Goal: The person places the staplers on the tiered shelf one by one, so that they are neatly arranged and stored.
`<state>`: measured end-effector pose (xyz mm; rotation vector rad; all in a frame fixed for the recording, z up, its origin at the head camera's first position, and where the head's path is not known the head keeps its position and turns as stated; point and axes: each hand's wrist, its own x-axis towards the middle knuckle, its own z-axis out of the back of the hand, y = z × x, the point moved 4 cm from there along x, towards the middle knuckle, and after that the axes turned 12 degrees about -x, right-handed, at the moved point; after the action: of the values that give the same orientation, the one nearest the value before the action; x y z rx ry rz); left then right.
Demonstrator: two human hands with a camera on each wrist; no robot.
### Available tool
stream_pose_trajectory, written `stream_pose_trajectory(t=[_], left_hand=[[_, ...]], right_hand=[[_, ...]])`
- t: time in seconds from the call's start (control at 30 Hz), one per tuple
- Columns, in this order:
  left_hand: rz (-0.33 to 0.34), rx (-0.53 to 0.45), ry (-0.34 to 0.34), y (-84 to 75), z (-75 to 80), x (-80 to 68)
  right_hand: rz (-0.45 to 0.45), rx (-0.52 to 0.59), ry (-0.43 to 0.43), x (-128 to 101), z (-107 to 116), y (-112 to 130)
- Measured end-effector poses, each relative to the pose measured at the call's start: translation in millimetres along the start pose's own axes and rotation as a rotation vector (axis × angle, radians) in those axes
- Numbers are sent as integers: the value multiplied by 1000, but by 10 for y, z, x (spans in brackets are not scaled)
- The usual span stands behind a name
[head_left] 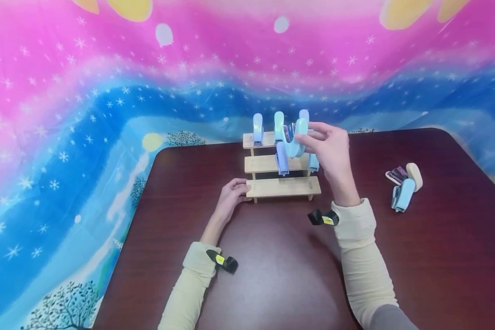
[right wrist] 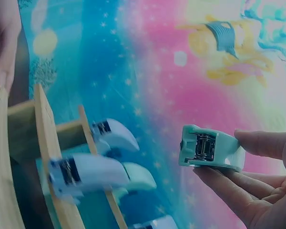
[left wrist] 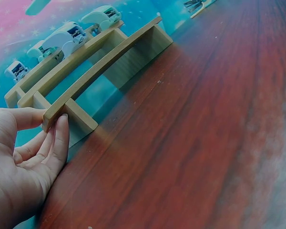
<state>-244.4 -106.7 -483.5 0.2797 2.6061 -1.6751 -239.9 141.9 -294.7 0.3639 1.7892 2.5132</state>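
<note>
1. Nearest the head camera we see two cream sleeves, each with a black strap at the wrist, above a dark red-brown table (head_left: 272, 275) with a glossy wood grain and rounded corners.
2. At left, our left hand (head_left: 230, 197) rests on the table, its relaxed fingers touching the left end of the lowest step of a pale wooden stepped rack (head_left: 282, 187). Only the left wrist view shows the contact closely: the thumb lies along the board's end and a fingertip presses its corner.
3. From the head view we count three flat plank steps rising toward the back. Small staplers (head_left: 257, 129), rounded plastic in pastel blue and mint, stand upright on the top and middle steps.
4. Our right hand (head_left: 332, 153) is raised above the rack's right end, well apart from the left hand. It pinches a mint stapler (head_left: 296, 140) between thumb and fingers.
5. Only the right wrist view shows that stapler's open end, where a metal spring sits inside the smooth shell, held clear of the rack.
6. Far right on the table lie a light blue stapler (head_left: 402, 195), a beige one (head_left: 414, 176) and a small dark packet (head_left: 397, 174), close together and well apart from both hands.
7. Behind hangs a glossy pink-and-blue backdrop (head_left: 107, 91) with white stars.
</note>
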Motion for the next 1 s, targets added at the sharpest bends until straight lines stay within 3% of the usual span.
stream_pose_trajectory(t=[0.3, 0.53, 0.8, 1.0], left_hand=[[6, -13, 1, 21, -14, 21], [40, -7, 6, -29, -15, -16], [18, -18, -21, 23, 12, -4], [2, -8, -25, 11, 1, 3]], right_hand=[[95, -182, 39, -54, -326, -9], [121, -237, 78, -118, -563, -26], [205, -352, 42, -162, -754, -65], [267, -371, 13, -172, -858, -111]])
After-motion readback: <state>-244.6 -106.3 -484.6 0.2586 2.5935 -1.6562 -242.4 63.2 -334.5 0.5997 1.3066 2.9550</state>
